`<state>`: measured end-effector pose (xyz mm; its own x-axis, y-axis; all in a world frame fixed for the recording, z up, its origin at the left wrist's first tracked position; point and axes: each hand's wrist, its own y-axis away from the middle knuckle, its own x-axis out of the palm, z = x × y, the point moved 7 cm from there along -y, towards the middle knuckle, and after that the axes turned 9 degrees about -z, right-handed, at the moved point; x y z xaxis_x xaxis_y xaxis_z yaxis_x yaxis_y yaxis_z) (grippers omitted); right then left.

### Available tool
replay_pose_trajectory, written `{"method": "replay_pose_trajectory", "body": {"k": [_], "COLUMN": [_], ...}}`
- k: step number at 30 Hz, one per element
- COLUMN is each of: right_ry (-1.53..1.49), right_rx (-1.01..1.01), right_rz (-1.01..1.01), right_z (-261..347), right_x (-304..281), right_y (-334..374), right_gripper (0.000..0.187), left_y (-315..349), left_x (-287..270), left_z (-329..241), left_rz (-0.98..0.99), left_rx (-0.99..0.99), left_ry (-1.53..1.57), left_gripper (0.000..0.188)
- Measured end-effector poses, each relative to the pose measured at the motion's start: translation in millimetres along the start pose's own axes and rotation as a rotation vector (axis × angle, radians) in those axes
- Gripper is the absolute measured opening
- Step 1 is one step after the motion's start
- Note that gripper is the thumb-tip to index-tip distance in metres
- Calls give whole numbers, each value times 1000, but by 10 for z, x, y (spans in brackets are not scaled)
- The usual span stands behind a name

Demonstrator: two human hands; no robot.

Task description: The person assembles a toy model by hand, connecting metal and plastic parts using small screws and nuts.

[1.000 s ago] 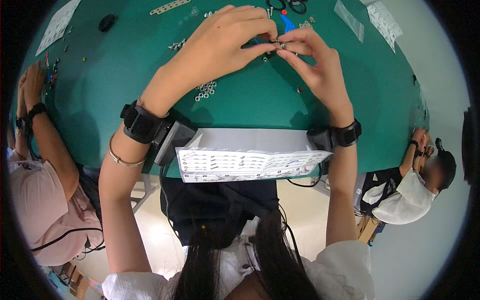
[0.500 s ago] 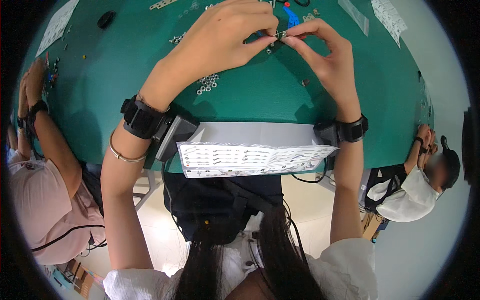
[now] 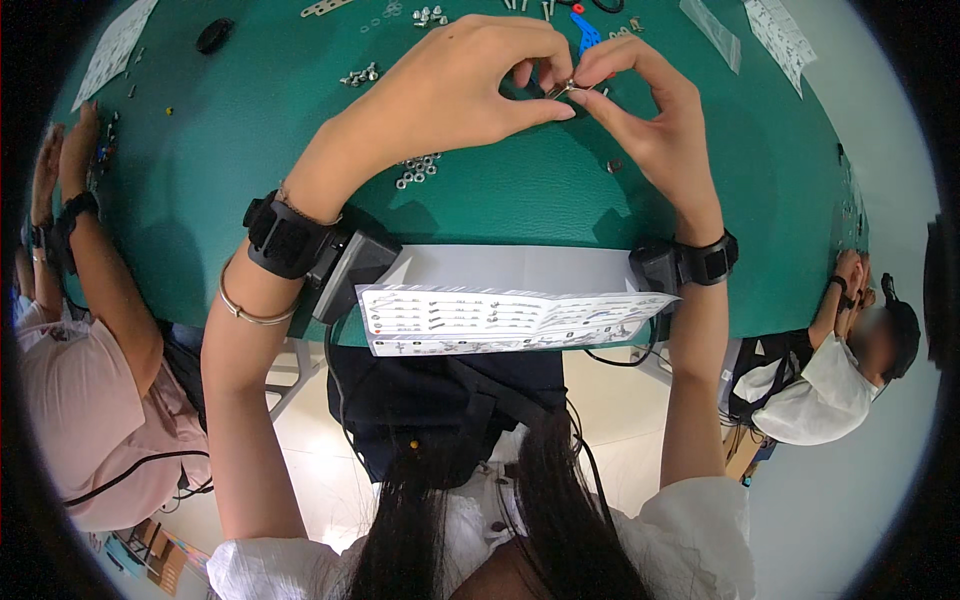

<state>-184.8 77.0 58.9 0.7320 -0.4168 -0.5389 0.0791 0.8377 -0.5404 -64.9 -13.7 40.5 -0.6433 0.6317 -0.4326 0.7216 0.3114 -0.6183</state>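
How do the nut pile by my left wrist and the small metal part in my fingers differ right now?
The nut pile lies loose on the green table; the metal part is held above it, pinched between the left hand and right hand. The pile is many pieces, untouched; the part is one piece. Both are silvery metal.

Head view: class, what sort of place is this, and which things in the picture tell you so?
Probably a shared assembly workbench. A green table is strewn with small nuts, a folded instruction sheet lies at its near edge, and other people sit at both sides. The left hand and right hand pinch a small metal part.
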Motion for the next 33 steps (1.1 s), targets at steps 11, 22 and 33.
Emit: {"method": "replay_pose_trajectory", "body": {"k": [11,22,33], "right_ry": [9,65,-15], "right_rx": [49,16,109], "right_rz": [22,37,-65], "right_z": [-6,-93,-52], "right_x": [16,-67,-33], "right_y": [8,51,7], "right_gripper": [15,18,7], "left_y": [51,1,14], "left_x": [67,36,47], "left_z": [164,225,187], "left_rz": [85,226,156], "left_rx": [-232,-473,-463], "left_ry": [158,338,446], "left_gripper": [22,15,23]}}
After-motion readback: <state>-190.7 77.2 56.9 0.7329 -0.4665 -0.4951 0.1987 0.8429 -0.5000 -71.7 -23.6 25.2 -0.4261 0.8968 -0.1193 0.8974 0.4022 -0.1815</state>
